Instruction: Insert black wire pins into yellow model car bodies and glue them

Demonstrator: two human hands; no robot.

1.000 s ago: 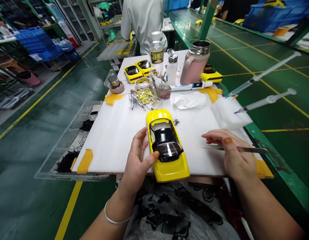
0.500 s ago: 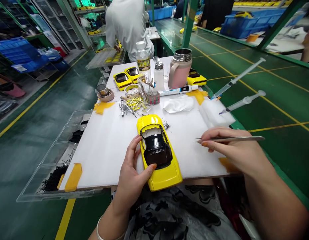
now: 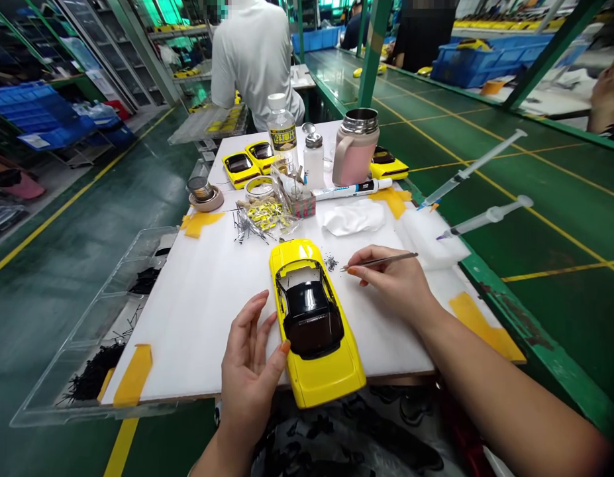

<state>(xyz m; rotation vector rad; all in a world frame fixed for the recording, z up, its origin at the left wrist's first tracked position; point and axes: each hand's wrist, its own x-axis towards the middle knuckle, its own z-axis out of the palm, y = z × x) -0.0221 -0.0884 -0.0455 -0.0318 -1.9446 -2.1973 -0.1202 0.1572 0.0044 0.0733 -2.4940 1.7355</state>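
Note:
A yellow model car body (image 3: pixel 326 375) with a black roof lies on the white padded board, its rear part toward me or its hood, I cannot tell which. Beside its left flank is my left hand (image 3: pixel 250 361), fingers apart and thumb close to the car's edge. My right hand (image 3: pixel 393 281) pinches a pair of metal tweezers (image 3: pixel 392 258), whose tips point left at a small pile of tiny black parts (image 3: pixel 331 264). Whether anything sits between the tips is too small to see.
Behind the car lie a bag of small yellow parts (image 3: pixel 267 215), a white cloth (image 3: pixel 354 217) and a glue tube (image 3: pixel 354 190). A pink flask (image 3: pixel 355 152) and a clear bottle (image 3: pixel 283 129) stand farther back. Two syringes (image 3: pixel 490 215) stick out at right. A clear tray (image 3: pixel 53 391) holds black parts at left.
My right hand has moved left with the tweezers, up to the black pile. My left hand has loosened from the car and shifted left, its fingers now off the roof edge.

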